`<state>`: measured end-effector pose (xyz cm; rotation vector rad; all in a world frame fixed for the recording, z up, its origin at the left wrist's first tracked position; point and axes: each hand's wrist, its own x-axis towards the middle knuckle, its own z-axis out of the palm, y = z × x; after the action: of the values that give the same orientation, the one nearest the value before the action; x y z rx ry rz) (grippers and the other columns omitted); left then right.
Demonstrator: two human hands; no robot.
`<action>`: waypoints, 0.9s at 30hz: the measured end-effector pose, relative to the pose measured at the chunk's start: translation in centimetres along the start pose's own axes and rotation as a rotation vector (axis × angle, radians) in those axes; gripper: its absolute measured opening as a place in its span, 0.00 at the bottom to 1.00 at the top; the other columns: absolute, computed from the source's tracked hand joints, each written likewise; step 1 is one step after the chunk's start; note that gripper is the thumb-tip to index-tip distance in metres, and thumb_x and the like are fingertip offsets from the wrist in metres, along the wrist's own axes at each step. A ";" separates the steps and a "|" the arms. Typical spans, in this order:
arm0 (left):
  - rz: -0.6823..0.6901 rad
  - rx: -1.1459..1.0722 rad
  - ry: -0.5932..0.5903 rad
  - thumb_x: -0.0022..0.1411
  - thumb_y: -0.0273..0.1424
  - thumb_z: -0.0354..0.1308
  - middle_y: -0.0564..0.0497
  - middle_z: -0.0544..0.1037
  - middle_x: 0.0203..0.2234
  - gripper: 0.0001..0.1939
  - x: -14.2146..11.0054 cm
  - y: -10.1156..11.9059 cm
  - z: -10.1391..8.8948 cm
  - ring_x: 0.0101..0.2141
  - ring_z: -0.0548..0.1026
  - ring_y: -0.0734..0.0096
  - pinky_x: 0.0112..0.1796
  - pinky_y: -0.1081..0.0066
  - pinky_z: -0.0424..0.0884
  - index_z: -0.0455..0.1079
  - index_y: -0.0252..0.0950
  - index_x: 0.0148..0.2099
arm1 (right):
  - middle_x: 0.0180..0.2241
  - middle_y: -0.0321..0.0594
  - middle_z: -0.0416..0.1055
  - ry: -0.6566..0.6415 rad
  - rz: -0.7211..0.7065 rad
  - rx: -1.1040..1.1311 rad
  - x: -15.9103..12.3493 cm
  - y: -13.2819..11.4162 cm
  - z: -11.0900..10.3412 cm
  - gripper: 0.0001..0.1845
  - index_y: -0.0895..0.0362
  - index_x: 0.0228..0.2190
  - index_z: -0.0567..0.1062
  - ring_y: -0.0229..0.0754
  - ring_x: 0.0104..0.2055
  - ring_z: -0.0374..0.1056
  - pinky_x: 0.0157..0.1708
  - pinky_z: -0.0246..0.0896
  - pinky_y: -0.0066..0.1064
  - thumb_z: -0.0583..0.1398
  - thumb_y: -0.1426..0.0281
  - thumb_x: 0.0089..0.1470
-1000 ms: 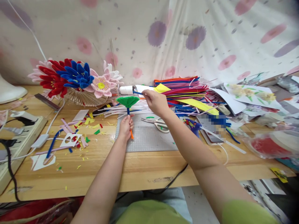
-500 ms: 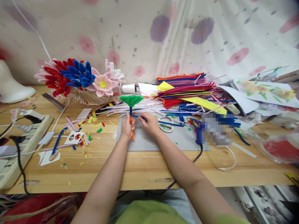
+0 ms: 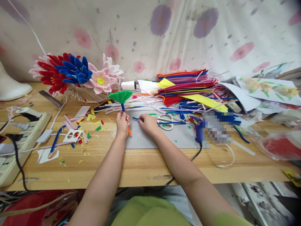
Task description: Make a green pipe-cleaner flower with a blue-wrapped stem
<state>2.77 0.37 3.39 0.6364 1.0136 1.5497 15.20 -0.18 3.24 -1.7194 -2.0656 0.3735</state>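
Note:
My left hand (image 3: 122,123) is closed around the stem of a pipe-cleaner flower. Its green fan-shaped top (image 3: 120,96) rises above my fist on a blue piece, and an orange end pokes out below. A short way to the right, my right hand (image 3: 148,124) pinches a blue pipe cleaner (image 3: 135,118), whose tip sticks out leftward, apart from the stem. White-handled scissors (image 3: 166,121) lie just beyond my right hand on the grey cutting mat (image 3: 141,141).
A blue glue gun (image 3: 198,130) with a black cord lies at right. Pipe-cleaner bundles (image 3: 185,84) and a white thread spool (image 3: 128,85) are behind. Finished flowers (image 3: 77,70) stand at left, near a power strip (image 3: 25,150) and scattered scraps (image 3: 91,117).
My left hand has shifted left with the green-topped flower, which now tilts leftward. The blue pipe cleaner in my right hand has come apart from the stem. The view has shifted slightly.

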 end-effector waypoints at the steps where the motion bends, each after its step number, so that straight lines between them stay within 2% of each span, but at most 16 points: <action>1: -0.006 -0.005 0.017 0.57 0.31 0.51 0.62 0.56 0.12 0.04 0.1 0.1 0.0 0.11 0.49 0.86 0.14 0.83 0.41 0.59 0.36 0.35 | 0.36 0.44 0.72 0.008 -0.015 -0.004 0.0 0.0 0.0 0.11 0.56 0.35 0.74 0.45 0.40 0.65 0.39 0.58 0.34 0.55 0.67 0.51; 5: -0.041 -0.010 0.007 0.57 0.30 0.51 0.62 0.55 0.12 0.04 -0.1 0.1 0.5 0.11 0.48 0.86 0.14 0.83 0.41 0.59 0.36 0.34 | 0.42 0.45 0.70 0.098 -0.149 0.080 -0.2 0.7 -1.4 0.16 0.57 0.41 0.72 0.45 0.48 0.61 0.49 0.54 0.36 0.58 0.67 0.49; 7: -0.045 -0.012 -0.017 0.57 0.30 0.50 0.62 0.55 0.12 0.03 -0.5 0.0 0.8 0.11 0.49 0.86 0.14 0.84 0.41 0.59 0.36 0.33 | 0.42 0.44 0.70 0.104 -0.153 0.155 -1.1 1.7 -3.1 0.15 0.57 0.40 0.72 0.44 0.47 0.63 0.49 0.55 0.36 0.57 0.68 0.49; 9: -0.052 -0.021 -0.042 0.58 0.28 0.50 0.62 0.55 0.12 0.02 -0.9 -0.2 1.0 0.11 0.49 0.86 0.14 0.84 0.41 0.59 0.36 0.34 | 0.40 0.42 0.71 0.075 -0.088 0.246 -2.8 3.2 -5.3 0.13 0.57 0.38 0.73 0.42 0.42 0.65 0.44 0.59 0.34 0.57 0.66 0.49; 11: -0.071 -0.032 -0.063 0.58 0.27 0.49 0.62 0.56 0.12 0.01 -1.4 -0.3 1.1 0.11 0.49 0.86 0.14 0.83 0.41 0.59 0.36 0.34 | 0.36 0.41 0.72 -0.055 0.006 0.361 -5.4 5.2 -7.7 0.14 0.57 0.36 0.73 0.39 0.35 0.67 0.37 0.61 0.31 0.56 0.62 0.49; 13: -0.091 -0.041 -0.074 0.58 0.27 0.48 0.62 0.56 0.12 0.01 -1.7 -0.3 1.0 0.11 0.49 0.86 0.13 0.84 0.41 0.60 0.36 0.35 | 0.31 0.39 0.72 -0.258 0.100 0.430 -8.3 7.6 -10.0 0.18 0.57 0.35 0.72 0.38 0.31 0.67 0.31 0.61 0.29 0.56 0.57 0.48; 14: -0.096 -0.045 -0.075 0.58 0.27 0.48 0.62 0.56 0.12 0.01 -1.8 -0.4 0.9 0.11 0.49 0.86 0.13 0.84 0.41 0.60 0.36 0.35 | 0.28 0.39 0.72 -0.323 0.183 0.430 -9.7 8.8 -11.0 0.19 0.58 0.32 0.72 0.38 0.29 0.67 0.28 0.60 0.28 0.55 0.55 0.47; 15: -0.098 -0.050 -0.073 0.58 0.27 0.49 0.61 0.56 0.12 0.02 -1.9 -0.4 0.9 0.11 0.49 0.86 0.13 0.84 0.42 0.60 0.36 0.35 | 0.25 0.39 0.71 -0.331 0.293 0.380 -10.9 10.1 -11.8 0.21 0.58 0.27 0.72 0.38 0.26 0.66 0.25 0.58 0.28 0.54 0.52 0.47; 18: -0.092 -0.066 -0.059 0.57 0.28 0.50 0.61 0.57 0.13 0.02 -2.0 -0.4 0.8 0.12 0.49 0.86 0.13 0.84 0.42 0.61 0.36 0.35 | 0.19 0.40 0.67 -0.062 0.602 -0.016 -12.8 13.2 -12.8 0.24 0.57 0.19 0.68 0.41 0.24 0.64 0.25 0.55 0.31 0.53 0.48 0.45; 20: -0.101 -0.066 -0.063 0.57 0.27 0.50 0.60 0.58 0.13 0.03 -2.1 -0.4 0.7 0.12 0.50 0.86 0.14 0.84 0.43 0.62 0.36 0.36 | 0.23 0.44 0.69 0.155 0.681 -0.203 -12.7 14.7 -12.2 0.23 0.57 0.22 0.70 0.46 0.29 0.66 0.29 0.57 0.34 0.56 0.49 0.42; 21: -0.111 -0.061 -0.074 0.57 0.27 0.50 0.60 0.58 0.14 0.04 -2.1 -0.5 0.6 0.12 0.50 0.87 0.14 0.84 0.43 0.63 0.36 0.37 | 0.28 0.48 0.71 0.241 0.673 -0.242 -12.4 15.3 -11.6 0.23 0.59 0.26 0.71 0.48 0.33 0.66 0.32 0.58 0.35 0.57 0.50 0.41; 24: -0.159 -0.041 -0.126 0.57 0.29 0.52 0.59 0.60 0.15 0.06 -2.4 -0.5 0.5 0.12 0.50 0.88 0.14 0.85 0.42 0.65 0.36 0.38 | 0.40 0.56 0.69 0.401 0.592 -0.196 -10.9 16.4 -9.6 0.31 0.64 0.38 0.71 0.52 0.43 0.65 0.40 0.59 0.39 0.60 0.53 0.38; 27: -0.205 -0.041 -0.158 0.56 0.29 0.52 0.59 0.60 0.16 0.06 -2.7 -0.5 0.5 0.12 0.50 0.89 0.13 0.85 0.41 0.66 0.35 0.37 | 0.37 0.56 0.71 0.472 0.629 -0.018 -9.9 17.2 -8.4 0.29 0.64 0.39 0.72 0.53 0.43 0.66 0.41 0.59 0.42 0.58 0.53 0.41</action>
<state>4.05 -2.06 3.54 0.5972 0.8972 1.3167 35.49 -7.01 1.12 -2.1881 -1.1813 0.1063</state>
